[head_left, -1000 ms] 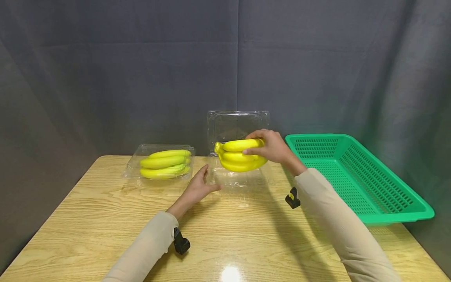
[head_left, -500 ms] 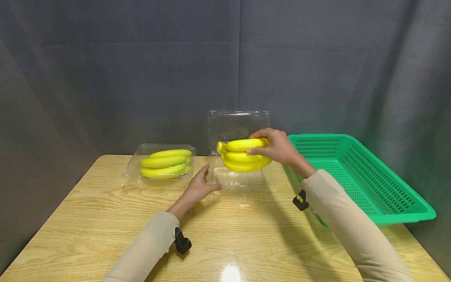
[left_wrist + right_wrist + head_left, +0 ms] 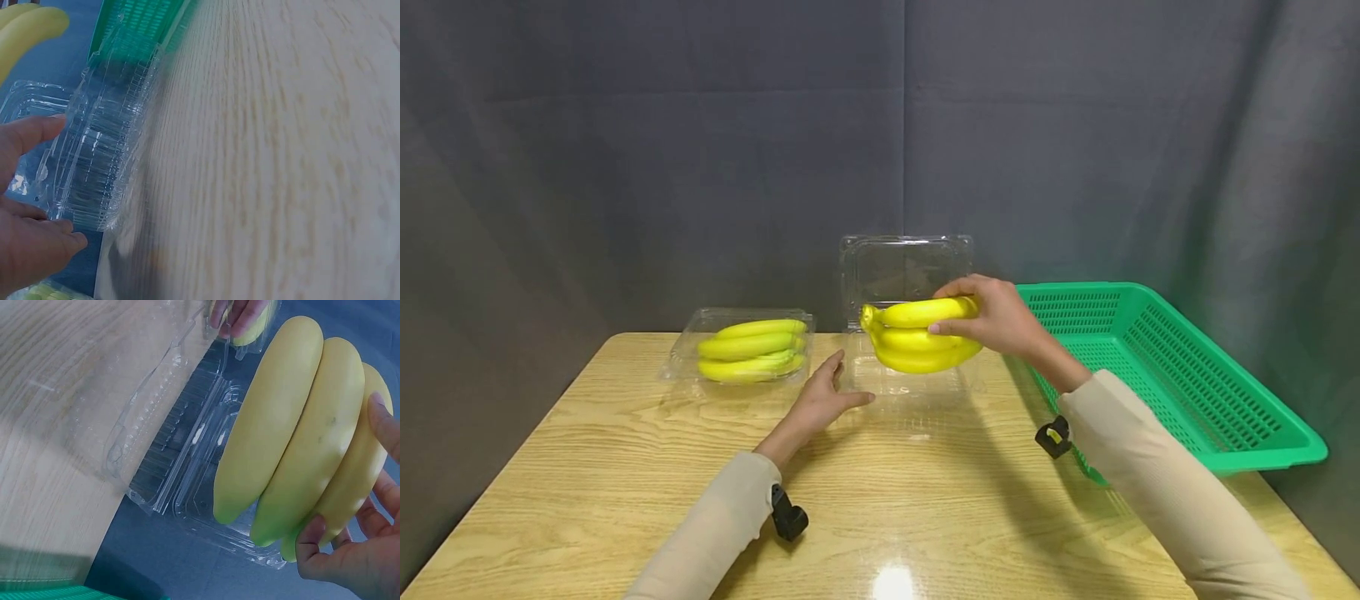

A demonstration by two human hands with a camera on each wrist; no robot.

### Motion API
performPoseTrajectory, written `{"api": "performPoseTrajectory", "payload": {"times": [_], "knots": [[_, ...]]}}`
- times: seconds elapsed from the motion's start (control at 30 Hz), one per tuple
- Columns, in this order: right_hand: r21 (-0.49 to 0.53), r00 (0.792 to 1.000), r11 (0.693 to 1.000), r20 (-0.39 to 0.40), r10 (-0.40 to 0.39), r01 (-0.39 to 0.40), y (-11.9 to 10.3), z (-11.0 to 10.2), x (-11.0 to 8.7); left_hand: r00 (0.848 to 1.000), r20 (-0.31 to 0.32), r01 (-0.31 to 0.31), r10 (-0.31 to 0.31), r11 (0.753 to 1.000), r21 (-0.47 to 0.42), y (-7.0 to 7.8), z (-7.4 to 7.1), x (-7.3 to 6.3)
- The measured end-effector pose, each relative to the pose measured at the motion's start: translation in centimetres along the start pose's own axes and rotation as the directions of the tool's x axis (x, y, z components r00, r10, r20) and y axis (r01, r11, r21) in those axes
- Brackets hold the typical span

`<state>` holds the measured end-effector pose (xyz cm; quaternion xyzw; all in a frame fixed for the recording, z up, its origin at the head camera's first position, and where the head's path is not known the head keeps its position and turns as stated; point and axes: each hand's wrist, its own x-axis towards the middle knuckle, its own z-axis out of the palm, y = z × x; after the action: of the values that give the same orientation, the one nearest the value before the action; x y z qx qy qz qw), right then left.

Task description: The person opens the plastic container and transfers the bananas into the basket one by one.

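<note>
1. A yellow banana bunch (image 3: 917,337) is hanging in the air above the open clear container, its stem end pointing left; in the right wrist view its tips are showing green.
2. The right hand (image 3: 992,317) is grasping the bunch at the tip end, with the thumb pressing on the near side and the fingers reaching over the top.
3. Beneath, the open clear container (image 3: 898,385) is resting on the table, its lid (image 3: 904,267) standing upright at the back.
4. The left hand (image 3: 820,402) is holding nothing; its thumb and fingers are spreading apart at the container's left edge, though whether they are touching it I cannot tell.
5. To the left, a second clear container (image 3: 682,357) is lying on the table, enclosing more bananas (image 3: 752,346).
6. To the right, a green basket (image 3: 1262,461) is sitting with its rim partly passing behind the right forearm.
7. A wood-grain table (image 3: 625,483) is supporting everything, and a dark grey cloth (image 3: 700,167) is hanging behind.
8. Pale sleeves (image 3: 715,517) are covering both forearms.
</note>
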<state>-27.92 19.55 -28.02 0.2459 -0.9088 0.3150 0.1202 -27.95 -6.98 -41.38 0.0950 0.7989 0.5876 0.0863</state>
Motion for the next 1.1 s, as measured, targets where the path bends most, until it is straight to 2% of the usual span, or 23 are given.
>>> {"api": "performPoseTrajectory", "payload": {"times": [0.5, 1.1], "knots": [[-0.005, 1.0, 1.0, -0.008, -0.026, 0.026, -0.1, -0.6, -1.6, 1.0, 0.003, 0.001, -0.001, 1.0, 0.006, -0.3, -0.1, 0.3], [-0.038, 0.998, 0.998, -0.04, 0.041, -0.042, 0.5, -2.8, -3.5, 1.0, -0.013, -0.013, 0.013, 1.0, 0.005, 0.0, 0.1, 0.2]]}}
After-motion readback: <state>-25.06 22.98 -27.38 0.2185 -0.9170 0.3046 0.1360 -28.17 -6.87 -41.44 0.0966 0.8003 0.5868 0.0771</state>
